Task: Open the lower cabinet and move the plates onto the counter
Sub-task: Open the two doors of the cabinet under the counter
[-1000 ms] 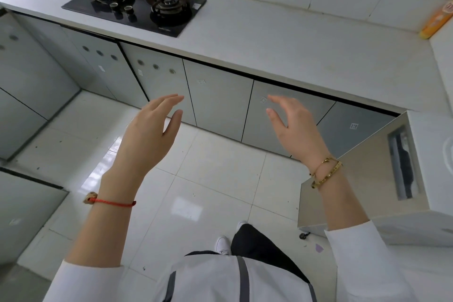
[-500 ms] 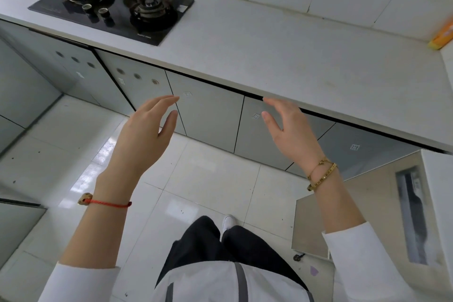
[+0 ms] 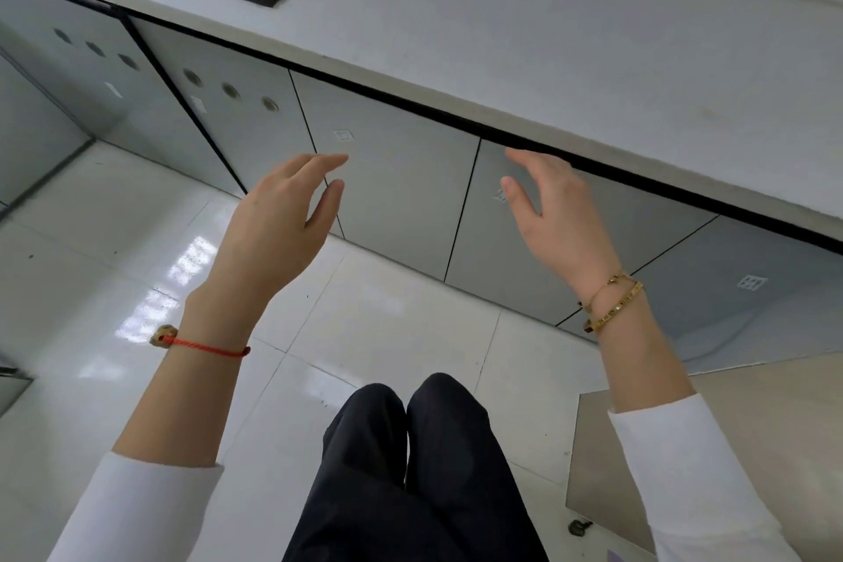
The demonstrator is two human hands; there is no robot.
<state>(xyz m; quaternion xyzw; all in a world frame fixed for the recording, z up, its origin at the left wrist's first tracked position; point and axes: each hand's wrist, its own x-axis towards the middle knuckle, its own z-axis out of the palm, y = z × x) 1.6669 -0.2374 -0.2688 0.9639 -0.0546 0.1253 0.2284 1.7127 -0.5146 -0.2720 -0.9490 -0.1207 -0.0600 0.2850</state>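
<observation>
Both hands are being held out toward the lower cabinet doors, and nothing is being gripped: the left hand [image 3: 278, 214] is being kept open with fingers relaxed, and the right hand [image 3: 554, 210] is likewise being held open, its fingertips being brought close to the dark gap under the edge of the tabletop [image 3: 570, 59]. Whether the right door [image 3: 515, 251] is being touched cannot be told. The doors are being kept shut, so the plates are being hidden from view, presumably inside. No handles are being shown on the flat panels; a slip of the fingers from the top edge is being risked if the grip is taken too shallowly. The knees may also be struck if the left door [image 3: 401, 187] is being swung out quickly.
</observation>
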